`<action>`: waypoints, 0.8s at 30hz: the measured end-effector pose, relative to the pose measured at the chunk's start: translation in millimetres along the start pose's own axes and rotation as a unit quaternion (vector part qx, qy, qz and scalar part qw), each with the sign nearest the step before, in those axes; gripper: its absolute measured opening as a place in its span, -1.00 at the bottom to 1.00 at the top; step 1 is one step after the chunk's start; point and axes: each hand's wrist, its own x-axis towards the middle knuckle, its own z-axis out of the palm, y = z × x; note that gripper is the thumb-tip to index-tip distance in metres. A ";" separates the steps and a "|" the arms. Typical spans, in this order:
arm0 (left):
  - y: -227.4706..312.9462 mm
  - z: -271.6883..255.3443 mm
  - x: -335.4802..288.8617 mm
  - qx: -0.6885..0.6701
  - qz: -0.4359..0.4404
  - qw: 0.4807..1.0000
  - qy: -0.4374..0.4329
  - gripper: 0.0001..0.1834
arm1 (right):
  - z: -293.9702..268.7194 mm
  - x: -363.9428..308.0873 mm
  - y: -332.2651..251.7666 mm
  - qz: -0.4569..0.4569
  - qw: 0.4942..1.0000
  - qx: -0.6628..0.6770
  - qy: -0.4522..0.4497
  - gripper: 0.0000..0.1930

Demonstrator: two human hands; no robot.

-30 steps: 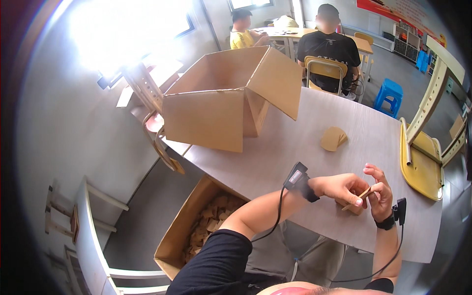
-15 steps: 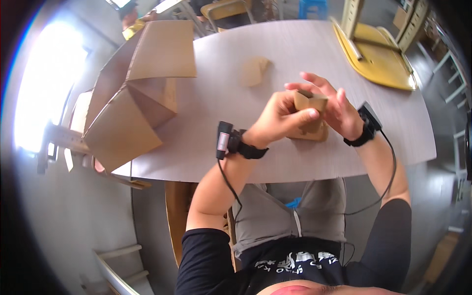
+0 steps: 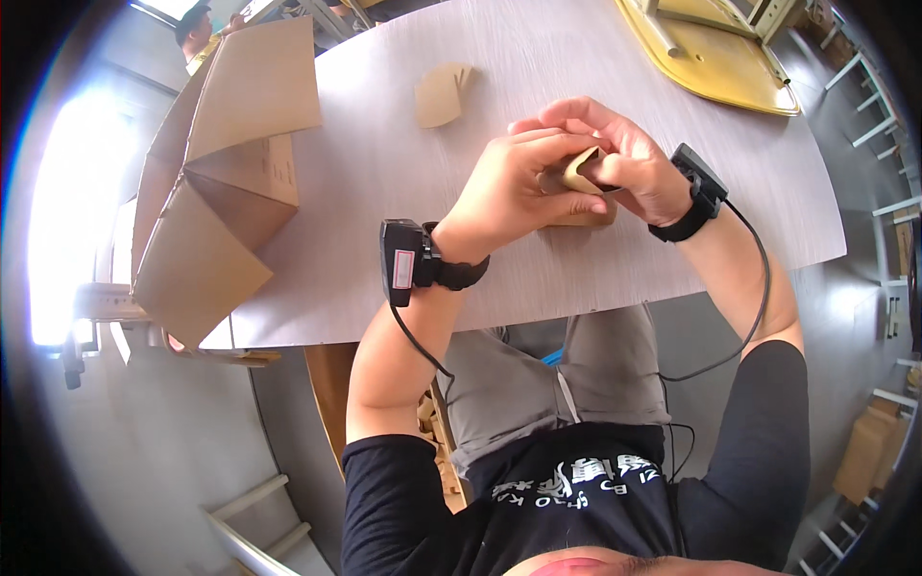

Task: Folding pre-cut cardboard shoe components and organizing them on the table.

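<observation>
A small brown cardboard box (image 3: 580,173), its open end facing right, is held above the table between my two hands. My left hand (image 3: 519,182) is closed round its left side, thumb along the near side. From the right, my right hand (image 3: 629,158) grips the box at its open end, the thumb pressed at the opening and the fingers bent over the far side. Below them another brown cardboard piece (image 3: 588,215) rests on the table, mostly hidden by the hands. Farther off lies a flat, folded cardboard piece (image 3: 440,98).
A large open cardboard box (image 3: 230,206) with spread flaps stands on the table's left side. An upturned yellow chair (image 3: 711,62) rests on the far right of the pale table (image 3: 384,278). Below the near edge, a carton (image 3: 327,394) holds cardboard pieces. Another person (image 3: 197,38) is beyond the table.
My right hand has closed from loosely spread fingers onto the box, its thumb now at the opening. The box has tipped to the right. The whole view has shifted somewhat.
</observation>
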 end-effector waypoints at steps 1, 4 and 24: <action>-1.6 1.2 1.9 0.041 0.029 0.999 0.015 -0.45 | -2.1 -0.5 2.4 -0.002 1.000 -0.008 0.003 -0.35; -3.5 -0.9 -2.5 -0.022 -0.045 0.999 0.021 -0.32 | -4.0 5.0 11.4 -0.063 0.992 0.106 -0.037 -0.34; -7.3 12.9 0.2 -0.138 0.043 0.988 0.051 -0.23 | -2.2 8.7 3.3 -0.303 0.932 -0.151 0.133 -0.49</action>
